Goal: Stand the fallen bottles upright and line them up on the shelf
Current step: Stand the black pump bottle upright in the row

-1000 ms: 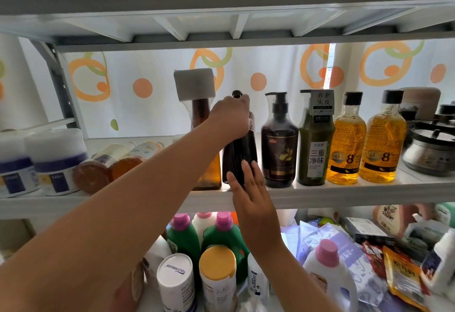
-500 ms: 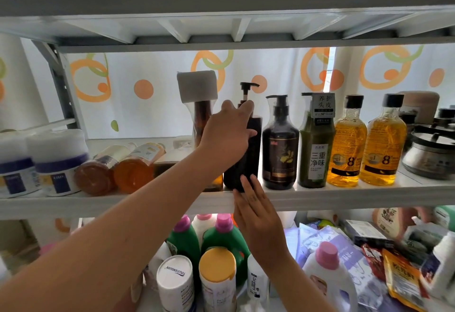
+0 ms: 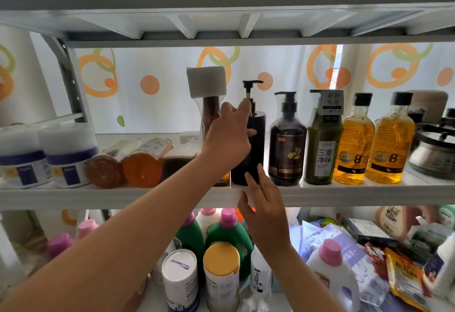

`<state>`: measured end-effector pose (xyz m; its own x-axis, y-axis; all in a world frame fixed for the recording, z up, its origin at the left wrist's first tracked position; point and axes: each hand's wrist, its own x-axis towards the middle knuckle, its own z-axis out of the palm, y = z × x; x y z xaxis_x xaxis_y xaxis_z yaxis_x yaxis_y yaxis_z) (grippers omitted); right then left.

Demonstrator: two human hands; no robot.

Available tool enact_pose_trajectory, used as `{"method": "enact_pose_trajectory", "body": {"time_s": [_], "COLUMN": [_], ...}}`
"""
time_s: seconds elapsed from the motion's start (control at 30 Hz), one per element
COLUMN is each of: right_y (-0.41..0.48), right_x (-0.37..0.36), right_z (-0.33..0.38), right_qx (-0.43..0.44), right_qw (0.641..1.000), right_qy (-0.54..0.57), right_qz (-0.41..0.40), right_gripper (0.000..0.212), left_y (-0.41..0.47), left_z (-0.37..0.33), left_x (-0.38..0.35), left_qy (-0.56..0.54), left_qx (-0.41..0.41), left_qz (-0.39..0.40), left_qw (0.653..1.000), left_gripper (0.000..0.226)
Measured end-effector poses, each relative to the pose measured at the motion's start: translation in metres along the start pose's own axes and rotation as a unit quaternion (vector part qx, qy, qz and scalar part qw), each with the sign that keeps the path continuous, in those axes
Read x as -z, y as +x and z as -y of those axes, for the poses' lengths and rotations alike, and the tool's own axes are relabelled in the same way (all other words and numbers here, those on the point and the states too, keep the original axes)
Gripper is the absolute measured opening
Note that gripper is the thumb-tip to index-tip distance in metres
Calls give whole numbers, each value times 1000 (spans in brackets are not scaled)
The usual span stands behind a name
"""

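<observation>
Two hands work at one black pump bottle [image 3: 258, 146], which stands upright on the shelf [image 3: 344, 196] near its front edge. My left hand [image 3: 227, 139] grips the bottle's upper body from the left side, thumb across the front and index finger raised against the pump collar. My right hand [image 3: 267, 215] is below it, fingers straight and slightly spread. Its fingertips [image 3: 260, 174] touch the bottle's base, and its thumb lies against the shelf's front lip.

Position in the row: to the right of the black pump bottle, upright and side by side, stand a dark brown pump bottle [image 3: 286, 149], a green bottle [image 3: 322, 151], a yellow bottle [image 3: 354, 144] and a second yellow bottle [image 3: 391, 144]. Directly to the left, partly hidden by my left hand, stands a tall brown bottle [image 3: 209, 112] with a white wrapped top.

Three bottles lie on their sides further left, bases toward me:
- a reddish-brown bottle [image 3: 105, 169]
- an orange bottle [image 3: 142, 166]
- a dark bottle [image 3: 178, 164], partly behind my left forearm

Whether the dark bottle touches the tall brown bottle, I cannot tell. A pair of white jars [image 3: 69, 156] stands at the far left of the shelf.
</observation>
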<state>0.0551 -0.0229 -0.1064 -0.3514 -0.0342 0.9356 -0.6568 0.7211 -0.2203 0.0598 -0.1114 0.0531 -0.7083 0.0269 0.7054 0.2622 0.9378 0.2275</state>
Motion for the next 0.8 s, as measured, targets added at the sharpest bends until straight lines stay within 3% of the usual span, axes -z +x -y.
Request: {"method": "enact_pose_trajectory", "body": {"time_s": [0.3, 0.57, 0.67, 0.8], "right_y": [4, 14, 20, 29], "right_x": [3, 9, 11, 9], "right_z": [6, 16, 31, 57], "right_qx": [-30, -46, -37, -13], "right_qw": [999, 999, 998, 997], "right_qy": [3, 21, 37, 71], "right_qz": [21, -9, -32, -6], "right_gripper": [42, 31, 27, 24], "left_y": [-4, -19, -29, -36], "left_z": [1, 1, 6, 26], "left_x": [-4, 1, 12, 35], "left_qy": [12, -14, -68, -90], "left_qx": [-21, -60, -77, -33], "left_qz": [-30, -63, -118, -165], "left_qw": [999, 996, 988, 982], "left_gripper": [45, 39, 27, 12]}}
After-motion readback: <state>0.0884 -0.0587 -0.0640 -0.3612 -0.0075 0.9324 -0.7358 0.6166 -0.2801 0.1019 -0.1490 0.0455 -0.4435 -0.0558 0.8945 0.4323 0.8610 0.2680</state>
